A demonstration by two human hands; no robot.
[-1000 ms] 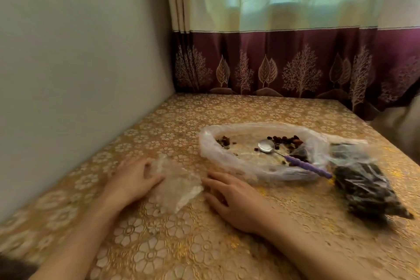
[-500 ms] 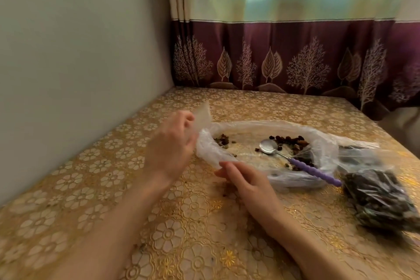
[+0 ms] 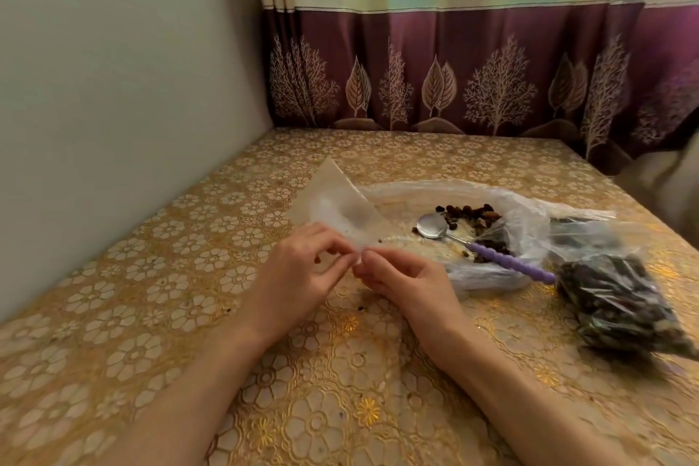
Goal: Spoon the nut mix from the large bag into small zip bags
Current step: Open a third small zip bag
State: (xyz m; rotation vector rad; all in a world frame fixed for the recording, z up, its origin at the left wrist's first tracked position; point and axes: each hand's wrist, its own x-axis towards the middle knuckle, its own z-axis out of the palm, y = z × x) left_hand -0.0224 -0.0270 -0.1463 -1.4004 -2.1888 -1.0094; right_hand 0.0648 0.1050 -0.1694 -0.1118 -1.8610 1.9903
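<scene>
two hands, left hand (image 3: 299, 269) and right hand (image 3: 401, 276), fingers pinching small zip bag (image 3: 340, 208) above counter (image 3: 151, 276); spoon (image 3: 488, 250) resting in large bag (image 3: 529, 216).

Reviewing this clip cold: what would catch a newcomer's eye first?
Front and centre, the left hand and right hand pinch the near edge of an empty small zip bag. Right of them, a purple-handled spoon lies in the large open bag of nut mix.

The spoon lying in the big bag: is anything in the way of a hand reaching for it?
Nothing visible blocks the spoon; its purple handle juts over the large bag's rim. But both hands pinch the small zip bag.
</scene>
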